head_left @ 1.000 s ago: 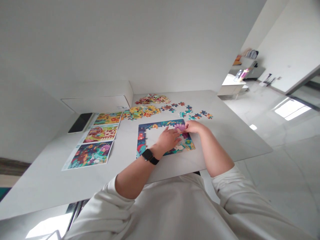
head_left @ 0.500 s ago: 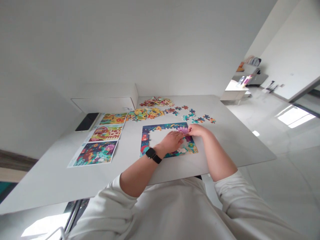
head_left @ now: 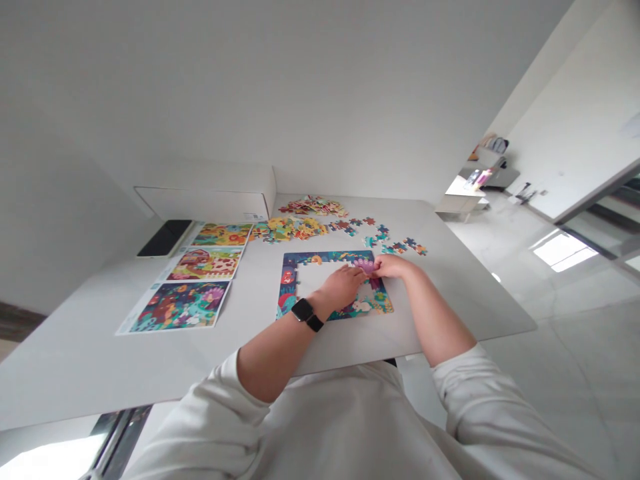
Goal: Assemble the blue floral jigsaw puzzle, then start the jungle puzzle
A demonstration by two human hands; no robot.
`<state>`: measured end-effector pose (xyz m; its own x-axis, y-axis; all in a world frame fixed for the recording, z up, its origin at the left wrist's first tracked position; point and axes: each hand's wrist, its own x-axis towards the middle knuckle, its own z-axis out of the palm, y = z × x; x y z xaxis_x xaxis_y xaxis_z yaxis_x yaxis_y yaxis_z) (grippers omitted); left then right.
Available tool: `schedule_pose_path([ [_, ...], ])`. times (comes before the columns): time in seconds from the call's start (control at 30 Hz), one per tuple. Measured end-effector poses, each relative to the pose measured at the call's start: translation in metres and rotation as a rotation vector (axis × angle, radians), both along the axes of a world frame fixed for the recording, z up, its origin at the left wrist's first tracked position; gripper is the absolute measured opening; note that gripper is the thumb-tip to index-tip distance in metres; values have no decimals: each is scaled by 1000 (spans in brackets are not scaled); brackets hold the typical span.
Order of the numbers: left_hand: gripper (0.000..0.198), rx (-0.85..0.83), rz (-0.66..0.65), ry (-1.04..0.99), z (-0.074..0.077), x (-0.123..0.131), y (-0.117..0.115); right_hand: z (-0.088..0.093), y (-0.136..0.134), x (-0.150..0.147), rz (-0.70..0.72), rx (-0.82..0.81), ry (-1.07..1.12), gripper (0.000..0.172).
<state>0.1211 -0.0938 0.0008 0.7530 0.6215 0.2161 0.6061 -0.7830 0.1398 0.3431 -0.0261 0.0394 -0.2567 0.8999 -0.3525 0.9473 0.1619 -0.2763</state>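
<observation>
A partly built jigsaw puzzle (head_left: pixel 330 260) lies on the white table (head_left: pixel 110 360), with a colourful border of joined pieces around a bare middle. My right hand (head_left: pixel 393 267) is at the puzzle's upper right, its fingertips pinching a purple jigsaw piece (head_left: pixel 365 266). My left hand (head_left: pixel 343 288), with a black smartwatch (head_left: pixel 303 310) on the wrist, lies over the puzzle's middle, its fingertips close to that piece. The hands hide part of the puzzle's lower right.
Several printed picture sheets (head_left: pixel 175 307) lie left of the puzzle, beyond them a black phone (head_left: pixel 165 238) and a white box (head_left: pixel 205 203). Loose jigsaw pieces (head_left: pixel 293 229) spread along the far side. The table's right edge drops to a glossy tiled floor (head_left: pixel 550 333).
The view has tilted slightly, and the table sits a little lower in the picture. My hands stay together at the purple piece, with little movement of their own.
</observation>
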Motion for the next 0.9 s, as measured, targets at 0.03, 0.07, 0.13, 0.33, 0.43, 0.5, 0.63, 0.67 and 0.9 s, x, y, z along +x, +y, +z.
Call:
schedule_pose_path([
  [0.03, 50, -10, 0, 0, 2, -1, 0, 1, 1, 0, 10, -2, -10, 30],
  [0.07, 52, -12, 13, -18, 7, -2, 0, 3, 1, 0, 18, -1, -11, 34],
  [0.13, 54, 20, 83, -121, 22, -10, 0, 8, 1, 5, 22, -28, 23, 39],
  [0.33, 43, 85, 267, -544, 83, -69, 12, 27, 8, 43, -151, -212, 455, 38],
  [0.43, 38, 37, 310, -463, 92, -102, 25, 32, 24, 58, -252, -90, 563, 33],
  [0.5, 38, -6, 343, -389, 93, -118, 34, 33, 38, 62, -323, -1, 572, 27],
  [0.63, 34, -111, 402, -270, 96, -134, 54, 32, 70, 58, -441, 201, 380, 13],
  [0.67, 35, -132, 419, -254, 99, -135, 59, 31, 78, 57, -449, 253, 297, 12],
  [0.9, 42, -49, 469, -382, 104, -127, 76, 29, 125, 38, -383, 252, 14, 15],
])
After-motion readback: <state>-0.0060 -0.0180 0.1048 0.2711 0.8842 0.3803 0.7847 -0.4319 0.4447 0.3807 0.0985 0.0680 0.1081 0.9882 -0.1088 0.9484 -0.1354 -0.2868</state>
